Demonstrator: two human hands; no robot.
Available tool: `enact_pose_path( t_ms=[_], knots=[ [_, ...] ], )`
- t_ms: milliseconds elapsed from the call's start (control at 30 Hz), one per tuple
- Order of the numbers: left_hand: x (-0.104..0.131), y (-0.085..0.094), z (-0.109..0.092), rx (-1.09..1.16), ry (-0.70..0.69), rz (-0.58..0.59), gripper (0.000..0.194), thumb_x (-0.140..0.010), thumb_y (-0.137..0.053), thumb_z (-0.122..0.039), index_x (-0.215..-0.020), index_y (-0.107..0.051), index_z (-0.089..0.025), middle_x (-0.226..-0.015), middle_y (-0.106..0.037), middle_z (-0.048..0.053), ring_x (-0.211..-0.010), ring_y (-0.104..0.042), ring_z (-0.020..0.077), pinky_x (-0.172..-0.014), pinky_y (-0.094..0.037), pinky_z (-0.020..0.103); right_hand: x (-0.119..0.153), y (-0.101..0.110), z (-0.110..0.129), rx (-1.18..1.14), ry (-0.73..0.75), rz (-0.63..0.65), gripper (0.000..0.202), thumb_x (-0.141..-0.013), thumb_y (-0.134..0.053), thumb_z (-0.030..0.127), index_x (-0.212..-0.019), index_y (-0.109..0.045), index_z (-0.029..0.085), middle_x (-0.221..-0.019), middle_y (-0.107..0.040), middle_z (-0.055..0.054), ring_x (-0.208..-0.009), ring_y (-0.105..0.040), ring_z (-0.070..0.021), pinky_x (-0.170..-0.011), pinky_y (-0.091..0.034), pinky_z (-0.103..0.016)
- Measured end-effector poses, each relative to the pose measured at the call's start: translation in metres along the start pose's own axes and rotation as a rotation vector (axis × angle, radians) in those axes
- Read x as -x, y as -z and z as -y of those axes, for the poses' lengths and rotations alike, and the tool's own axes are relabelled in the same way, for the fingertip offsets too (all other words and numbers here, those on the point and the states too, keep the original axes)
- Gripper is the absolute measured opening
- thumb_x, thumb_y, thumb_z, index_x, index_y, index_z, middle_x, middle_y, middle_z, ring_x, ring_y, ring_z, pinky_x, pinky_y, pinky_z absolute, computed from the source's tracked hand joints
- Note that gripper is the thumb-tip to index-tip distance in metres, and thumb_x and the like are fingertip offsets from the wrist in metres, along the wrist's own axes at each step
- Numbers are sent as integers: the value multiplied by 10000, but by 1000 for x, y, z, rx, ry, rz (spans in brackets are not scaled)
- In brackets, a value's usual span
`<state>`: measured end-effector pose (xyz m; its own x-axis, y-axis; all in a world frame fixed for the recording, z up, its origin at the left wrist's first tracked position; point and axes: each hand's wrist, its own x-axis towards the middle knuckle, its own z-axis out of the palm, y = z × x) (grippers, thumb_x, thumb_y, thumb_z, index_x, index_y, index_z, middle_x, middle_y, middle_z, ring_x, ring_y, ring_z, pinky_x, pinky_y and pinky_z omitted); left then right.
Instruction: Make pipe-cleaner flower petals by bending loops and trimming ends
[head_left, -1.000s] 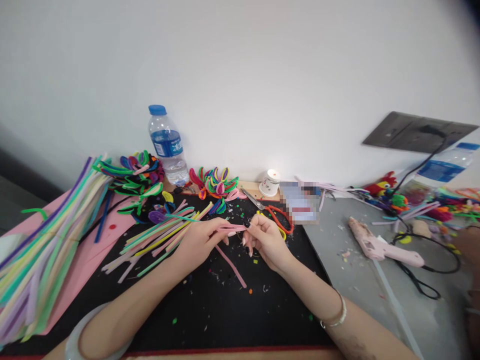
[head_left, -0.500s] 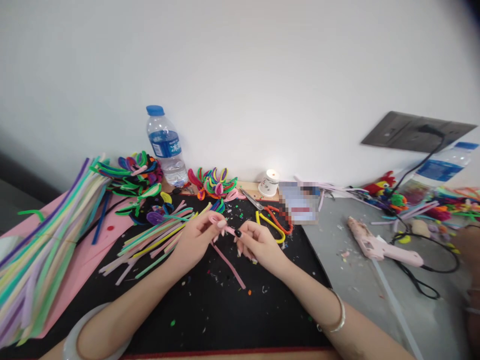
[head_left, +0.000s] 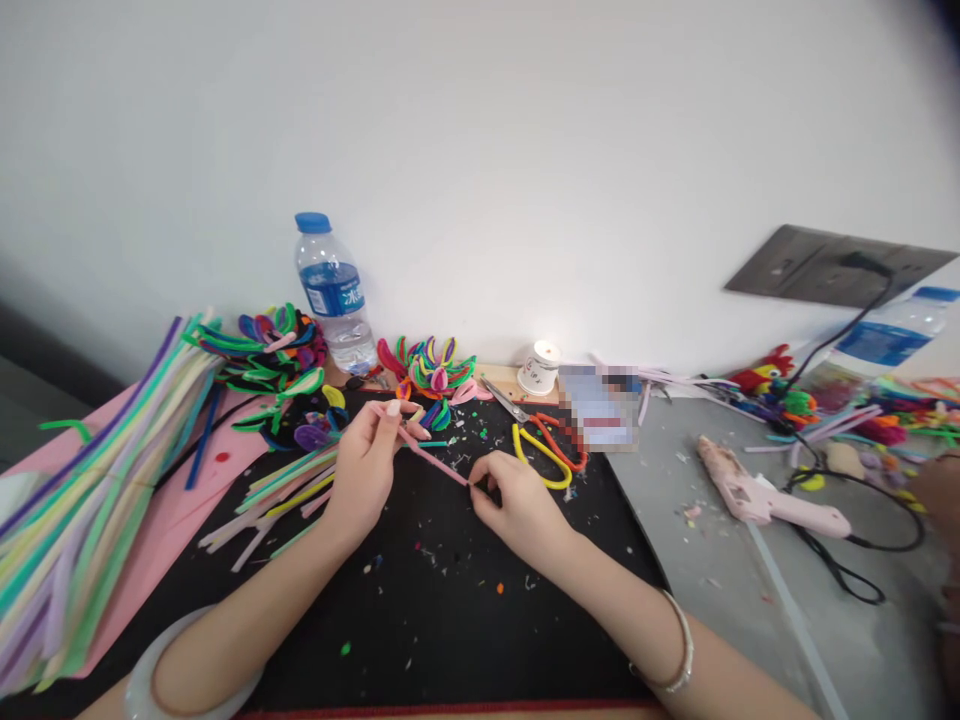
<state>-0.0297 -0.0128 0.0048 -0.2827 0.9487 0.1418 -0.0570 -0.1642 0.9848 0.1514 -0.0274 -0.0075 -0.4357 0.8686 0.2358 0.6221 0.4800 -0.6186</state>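
Observation:
A pink pipe cleaner stretches between my two hands above the black mat. My left hand pinches it near one end, where part of it is hidden by the fingers. My right hand is closed on the other end with thumb and index fingertip. Beyond the right hand lie scissors with orange and yellow wrapped handles. Cut pastel pipe cleaners lie beside and partly behind my left forearm.
Long pipe cleaners lie on pink sheeting at left. Along the wall stand a water bottle, bundled colourful loops and a white paper cup. A pink glue gun with its cord lies at right, near another person's arm.
My hands have moved apart, the left one leftward and up. The pink pipe cleaner's loose end, which hung down before, is now pulled out between them in my right fingers.

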Motion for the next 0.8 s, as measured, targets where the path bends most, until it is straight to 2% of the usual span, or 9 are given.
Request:
enact_pose_path(
  t_ms=[133,267,400,500,667,800],
  knots=[
    [-3,-1,-1,238,39,37,253,-839,-511,-355,-673,-469,-168,-709,-508,-24,-557,-439,74,-623,-421,225,-4,3,-6,-178,-86,-86,83,-773,-489,118,-778,-542,181,-684,-559,10,-607,-526,-108,-585,-410,-223],
    [-4,0,0,188,85,46,248,-849,-494,-368,-695,-445,-180,-652,-395,-52,-507,-327,67,-515,-341,190,-7,6,-9,-470,-179,-186,119,-794,-461,158,-872,-549,177,-702,-555,3,-571,-510,-95,-531,-402,-211],
    [-2,1,1,-3,75,124,251,-869,-434,-420,-875,-530,-189,-614,-328,-59,-518,-311,88,-482,-274,196,-11,9,-9,-758,-311,-104,142,-774,-509,226,-874,-585,161,-677,-592,-4,-492,-444,-69,-426,-317,-177],
    [1,1,-1,-94,53,210,284,-871,-429,-428,-999,-531,-195,-637,-363,-51,-552,-338,99,-513,-278,208,-13,10,-7,-855,-380,-29,139,-739,-555,234,-835,-615,153,-684,-619,-15,-503,-460,-67,-411,-286,-163],
    [7,-2,-5,-113,14,354,314,-895,-381,-411,-1089,-489,-188,-672,-430,-36,-664,-427,127,-657,-344,243,-12,10,-4,-946,-400,13,147,-717,-606,256,-816,-632,150,-670,-620,-13,-501,-453,-61,-411,-277,-156],
    [12,-3,-5,-155,70,493,378,-913,-307,-421,-1153,-470,-179,-661,-456,-29,-704,-471,151,-720,-364,279,-10,9,-4,-1019,-382,53,153,-729,-624,268,-822,-635,147,-663,-610,-5,-463,-402,-44,-390,-250,-156]
  ],
)
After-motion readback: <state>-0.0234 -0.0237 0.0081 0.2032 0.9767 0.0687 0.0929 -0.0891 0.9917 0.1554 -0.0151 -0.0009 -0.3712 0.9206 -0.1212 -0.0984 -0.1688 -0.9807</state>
